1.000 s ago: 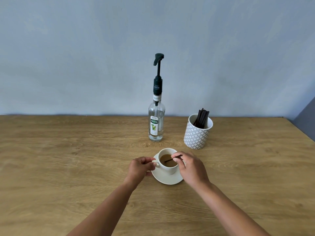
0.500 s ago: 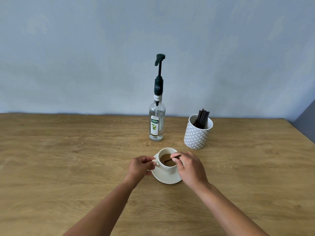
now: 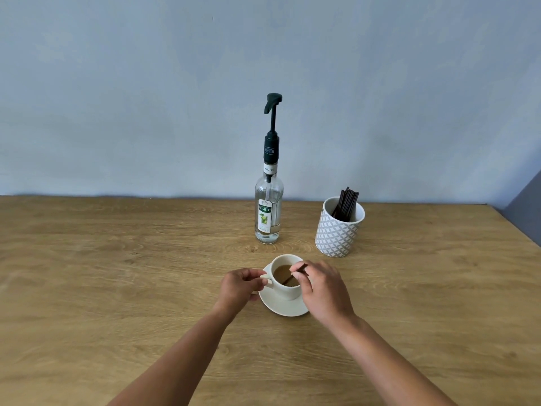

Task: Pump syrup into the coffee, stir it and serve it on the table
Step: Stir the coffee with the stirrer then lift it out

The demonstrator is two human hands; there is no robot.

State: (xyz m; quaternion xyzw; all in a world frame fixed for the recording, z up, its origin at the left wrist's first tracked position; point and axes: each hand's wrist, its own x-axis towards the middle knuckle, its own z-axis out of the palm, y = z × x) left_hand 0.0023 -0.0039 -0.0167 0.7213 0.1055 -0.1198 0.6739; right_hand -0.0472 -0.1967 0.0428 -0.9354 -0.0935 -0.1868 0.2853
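Coffee cup handle in left hand, stirrer in right hand, "TEISSEIRE" syrup bottle behind.

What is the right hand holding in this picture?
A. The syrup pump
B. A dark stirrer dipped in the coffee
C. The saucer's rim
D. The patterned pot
B: the right hand pinches a dark stirrer whose lower end sits in the coffee, while the left hand grips the cup's handle.

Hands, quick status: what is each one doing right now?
Left hand: closed on the handle of the cup.
Right hand: pinching the dark stirrer, its lower end in the coffee.
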